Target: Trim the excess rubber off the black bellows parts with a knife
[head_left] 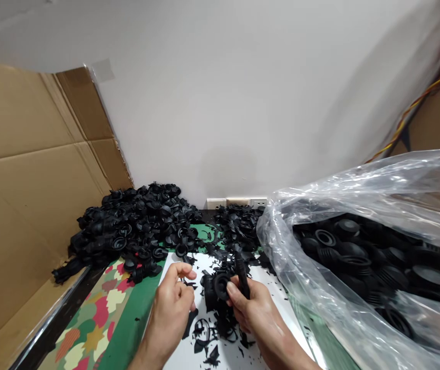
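Observation:
My right hand (252,308) is closed, with the thumb against a black ribbed rubber boot (220,287) that shows a round opening. A dark, narrow upright piece (242,275) stands between the thumb and forefinger; whether it belongs to the same part, I cannot tell. To the left, my left hand (175,303) is bent with a gap between thumb and forefinger, nothing visible in it, apart from the boot. Beneath both hands lies a white board (177,352) strewn with black rubber scraps (225,324) and thin rings.
A heap of black rubber parts (135,221) rises at the back left beside a cardboard sheet (31,154). Behind the board is a scrap pile (238,226), near wall sockets (258,203). On the right, a clear plastic bag (281,241) holds more rubber parts (352,252).

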The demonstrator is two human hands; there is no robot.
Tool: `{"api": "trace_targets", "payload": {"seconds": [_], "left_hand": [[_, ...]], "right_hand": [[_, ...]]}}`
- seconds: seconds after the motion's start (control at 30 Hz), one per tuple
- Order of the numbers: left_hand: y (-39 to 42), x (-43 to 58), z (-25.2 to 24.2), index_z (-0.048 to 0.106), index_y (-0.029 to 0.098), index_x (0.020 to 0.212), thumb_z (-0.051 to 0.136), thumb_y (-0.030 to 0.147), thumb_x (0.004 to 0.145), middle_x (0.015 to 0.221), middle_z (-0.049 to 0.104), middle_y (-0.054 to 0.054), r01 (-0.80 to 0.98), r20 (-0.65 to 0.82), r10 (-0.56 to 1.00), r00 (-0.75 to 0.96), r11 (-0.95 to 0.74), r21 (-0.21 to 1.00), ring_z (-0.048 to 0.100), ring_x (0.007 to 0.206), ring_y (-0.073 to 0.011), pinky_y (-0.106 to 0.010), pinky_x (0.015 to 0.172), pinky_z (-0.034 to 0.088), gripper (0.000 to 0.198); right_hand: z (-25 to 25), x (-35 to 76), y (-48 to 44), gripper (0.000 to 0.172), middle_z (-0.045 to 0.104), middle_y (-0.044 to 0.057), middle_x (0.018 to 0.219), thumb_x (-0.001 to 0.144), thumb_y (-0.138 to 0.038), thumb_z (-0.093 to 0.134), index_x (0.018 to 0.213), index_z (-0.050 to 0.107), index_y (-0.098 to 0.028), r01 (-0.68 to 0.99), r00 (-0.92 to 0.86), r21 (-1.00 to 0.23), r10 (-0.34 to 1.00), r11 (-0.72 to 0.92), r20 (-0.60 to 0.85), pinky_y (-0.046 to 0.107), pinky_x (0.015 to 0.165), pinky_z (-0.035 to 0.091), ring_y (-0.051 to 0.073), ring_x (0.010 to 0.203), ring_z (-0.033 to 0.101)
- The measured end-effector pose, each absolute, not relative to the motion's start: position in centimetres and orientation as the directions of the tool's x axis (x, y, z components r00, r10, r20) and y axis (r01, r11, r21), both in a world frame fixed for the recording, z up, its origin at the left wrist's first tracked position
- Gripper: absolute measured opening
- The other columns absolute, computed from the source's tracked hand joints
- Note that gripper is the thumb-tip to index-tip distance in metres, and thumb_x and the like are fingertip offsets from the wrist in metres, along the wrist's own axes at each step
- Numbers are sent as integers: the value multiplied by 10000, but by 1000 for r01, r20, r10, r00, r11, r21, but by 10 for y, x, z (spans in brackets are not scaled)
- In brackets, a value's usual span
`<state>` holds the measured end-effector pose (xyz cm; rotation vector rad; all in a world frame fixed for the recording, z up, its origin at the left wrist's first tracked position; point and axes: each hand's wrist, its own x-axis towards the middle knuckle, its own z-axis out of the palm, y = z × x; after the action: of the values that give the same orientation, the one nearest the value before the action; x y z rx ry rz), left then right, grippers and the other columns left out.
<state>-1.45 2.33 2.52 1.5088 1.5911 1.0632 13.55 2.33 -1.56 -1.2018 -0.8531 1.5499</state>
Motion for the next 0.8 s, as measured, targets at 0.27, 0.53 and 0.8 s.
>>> {"api": "trace_targets", "payload": {"seconds": [0.27, 0.53, 0.8], "left_hand": [[22, 1, 16, 580, 162, 847, 675, 343, 709, 707, 599, 29, 85, -93, 994, 53, 88, 992, 522, 430, -58, -191, 441, 368, 246], [25, -1, 14, 630, 129, 851, 706, 271, 686, 622, 616, 25, -53, -165, 986, 24, 166, 985, 551, 449, -53, -144, 424, 343, 231], [25, -6, 12, 635, 128, 838, 690, 255, 717, 611, 605, 24, -100, -193, 981, 6, 192, 976, 548, 458, -53, -143, 429, 352, 183]], "right_hand": [[-20, 135, 26, 308, 263, -118, 346, 674, -478, 584, 568, 477, -210, -188, -68, -944, 962, -272, -263, 222, 362, 151, 50, 311, 192], [-21, 134, 26, 359, 286, -100, 345, 682, -511, 612, 551, 525, -188, -140, -84, -958, 967, -251, -241, 229, 405, 221, 75, 357, 264], [-1, 164, 26, 511, 473, -23, 547, 699, -619, 602, 891, 681, -152, -190, 161, -979, 981, -80, -111, 278, 546, 319, 168, 563, 441]]}}
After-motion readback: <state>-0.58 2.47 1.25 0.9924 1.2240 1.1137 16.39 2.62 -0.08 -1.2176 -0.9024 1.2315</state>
